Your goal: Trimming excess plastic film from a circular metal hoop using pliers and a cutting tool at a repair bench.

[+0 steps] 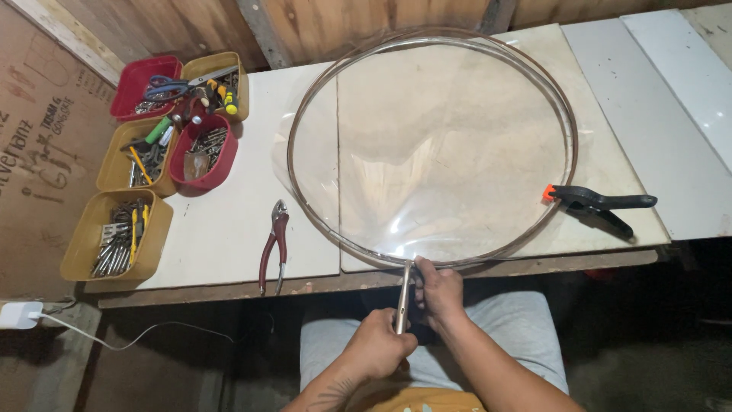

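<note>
Two bare hands meet at the bottom centre of the frame, both on one slim metal hand tool (pixel 402 299) whose tip reaches the near edge of a large round clear plastic dome with a thin dark metal rim (pixel 431 145). The left hand (pixel 379 347) wraps the lower handle in a closed fist, while the right hand (pixel 438 294) sits higher, its fingers (pixel 424 276) curled shut around the shaft just below the rim, seemingly to steady the tip where it meets the hoop.

The dome fills the upper centre of the frame, lying on the pale tabletop (pixel 229 229) with its nearest arc right at the front edge, close to the person's lap. At centre right, a black spring clamp with orange jaw tips (pixel 595 203) bites the rim, apparently pinning it against the board so the hoop stays put.

The dome is glossy and transparent, the boards showing through it with soft curved highlights near the bottom; its rim reads as a narrow brown-silver band, doubled in places.

Left of the dome lie red-handled pliers (pixel 274 244), untouched. Upper left, yellow and red plastic bins of small tools (pixel 156 160) stand clustered, well apart from the hands.
</note>
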